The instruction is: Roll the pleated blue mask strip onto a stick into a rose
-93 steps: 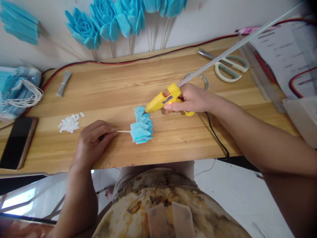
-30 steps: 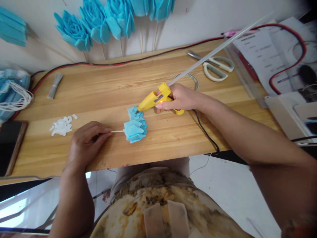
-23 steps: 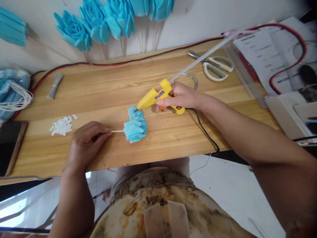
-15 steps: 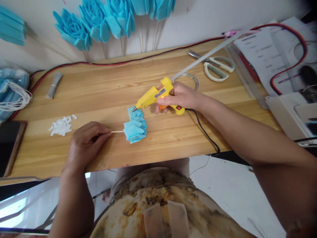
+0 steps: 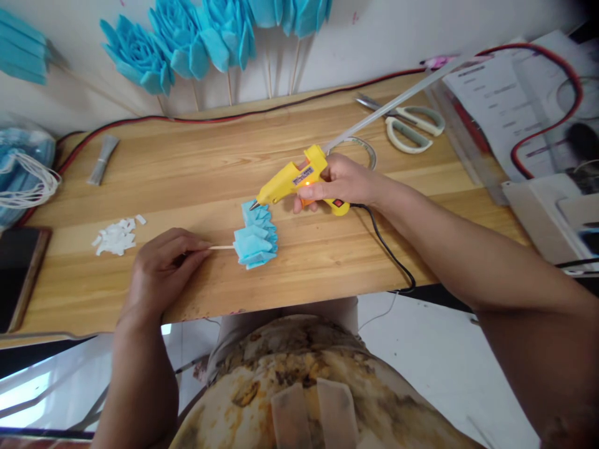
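Between the fingertips of my left hand is a thin wooden stick, lying level just above the table. Folded blue petals are gathered round the stick's right end as a partly formed flower. My right hand is wrapped round a yellow hot glue gun, its fingers at the orange trigger. The gun's metal nozzle touches or nearly touches the upper blue petal; I cannot tell which. A long clear glue stick sticks out of the gun's back.
Scissors and a tape roll lie beyond my right hand. White scraps, a bundle of grey strips and a phone are at left. Finished blue flowers lean on the wall. The gun's black cord crosses the table's front edge.
Both hands and the glue gun hold almost the same position. The light by my right thumb on the gun looks brighter and more orange.
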A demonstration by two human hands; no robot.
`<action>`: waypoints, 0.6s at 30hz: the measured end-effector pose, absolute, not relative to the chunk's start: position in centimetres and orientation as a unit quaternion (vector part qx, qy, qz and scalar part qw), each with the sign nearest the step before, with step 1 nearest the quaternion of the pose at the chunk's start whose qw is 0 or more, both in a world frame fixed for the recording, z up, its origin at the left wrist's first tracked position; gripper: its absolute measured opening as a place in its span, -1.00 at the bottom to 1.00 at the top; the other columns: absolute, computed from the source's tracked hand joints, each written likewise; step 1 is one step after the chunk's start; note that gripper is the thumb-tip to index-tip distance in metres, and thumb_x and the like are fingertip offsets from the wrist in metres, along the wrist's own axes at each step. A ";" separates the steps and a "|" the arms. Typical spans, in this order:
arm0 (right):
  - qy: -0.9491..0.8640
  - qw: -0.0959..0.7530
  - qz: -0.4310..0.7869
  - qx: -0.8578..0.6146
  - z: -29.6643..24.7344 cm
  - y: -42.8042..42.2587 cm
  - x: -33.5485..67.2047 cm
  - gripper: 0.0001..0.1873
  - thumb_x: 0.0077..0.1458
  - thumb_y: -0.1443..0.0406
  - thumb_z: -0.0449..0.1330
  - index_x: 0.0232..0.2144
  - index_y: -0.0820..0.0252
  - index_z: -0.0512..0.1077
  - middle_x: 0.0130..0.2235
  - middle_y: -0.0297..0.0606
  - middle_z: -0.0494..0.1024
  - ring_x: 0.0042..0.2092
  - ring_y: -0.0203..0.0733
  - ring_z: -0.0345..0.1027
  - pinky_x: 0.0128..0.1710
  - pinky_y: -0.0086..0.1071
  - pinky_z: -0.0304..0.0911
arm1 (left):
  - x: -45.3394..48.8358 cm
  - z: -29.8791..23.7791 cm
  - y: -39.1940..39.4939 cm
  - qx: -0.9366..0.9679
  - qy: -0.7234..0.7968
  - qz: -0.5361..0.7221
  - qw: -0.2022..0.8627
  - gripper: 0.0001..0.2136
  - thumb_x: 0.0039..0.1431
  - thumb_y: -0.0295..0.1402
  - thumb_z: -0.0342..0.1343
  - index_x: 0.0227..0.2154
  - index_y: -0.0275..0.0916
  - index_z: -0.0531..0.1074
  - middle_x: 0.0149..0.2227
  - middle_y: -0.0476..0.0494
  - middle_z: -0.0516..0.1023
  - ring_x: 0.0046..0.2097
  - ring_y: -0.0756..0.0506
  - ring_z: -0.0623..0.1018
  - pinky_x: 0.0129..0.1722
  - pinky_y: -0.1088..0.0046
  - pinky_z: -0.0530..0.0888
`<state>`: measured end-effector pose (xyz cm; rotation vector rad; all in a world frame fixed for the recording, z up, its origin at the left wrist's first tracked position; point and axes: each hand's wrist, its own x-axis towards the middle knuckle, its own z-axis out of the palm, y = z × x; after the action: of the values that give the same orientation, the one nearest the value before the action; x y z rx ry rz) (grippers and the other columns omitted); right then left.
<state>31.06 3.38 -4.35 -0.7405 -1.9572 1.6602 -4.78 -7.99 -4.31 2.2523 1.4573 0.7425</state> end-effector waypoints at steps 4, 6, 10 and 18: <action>-0.717 0.221 0.599 -0.280 -4.2 3.3 31.1 -0.61 0.21 0.02 0.34 -0.29 0.28 0.59 -0.28 -0.19 0.69 -0.43 -0.39 0.41 -0.60 -0.57 0.19 | -4.7 -4.3 -7.9 0.793 0.514 0.271 0.186 -0.87 0.32 -0.34 0.24 -0.37 -0.17 0.58 -0.33 -0.04 0.64 -0.29 -0.05 0.59 -0.26 0.42 0.50; -0.722 0.215 0.595 -0.281 -4.1 3.2 31.1 -0.61 0.22 0.03 0.32 -0.31 0.28 0.59 -0.30 -0.19 0.68 -0.43 -0.39 0.40 -0.61 -0.57 0.17 | -4.8 -4.4 -7.9 0.793 0.512 0.270 0.189 -0.88 0.32 -0.36 0.24 -0.37 -0.17 0.58 -0.32 -0.03 0.65 -0.29 -0.05 0.58 -0.25 0.43 0.49; -0.721 0.216 0.594 -0.284 -3.9 3.2 31.0 -0.58 0.21 -0.02 0.33 -0.33 0.26 0.59 -0.34 -0.22 0.67 -0.44 -0.39 0.40 -0.59 -0.55 0.18 | -4.9 -4.5 -8.0 0.798 0.505 0.274 0.185 -0.90 0.31 -0.41 0.24 -0.35 -0.17 0.58 -0.31 -0.02 0.64 -0.28 -0.05 0.59 -0.24 0.43 0.49; -0.641 0.263 0.658 -0.293 -3.1 2.8 31.0 -0.59 0.18 -0.01 0.36 -0.29 0.26 0.56 -0.24 -0.21 0.72 -0.37 -0.38 0.43 -0.46 -0.51 0.28 | -4.8 -4.3 -7.9 0.801 0.500 0.275 0.183 -0.90 0.31 -0.43 0.25 -0.35 -0.18 0.58 -0.31 -0.03 0.64 -0.28 -0.05 0.60 -0.26 0.43 0.49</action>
<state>30.97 2.78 -3.11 -0.7932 -1.7344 1.7802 -4.80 -7.90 -4.33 2.2587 1.4088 0.7751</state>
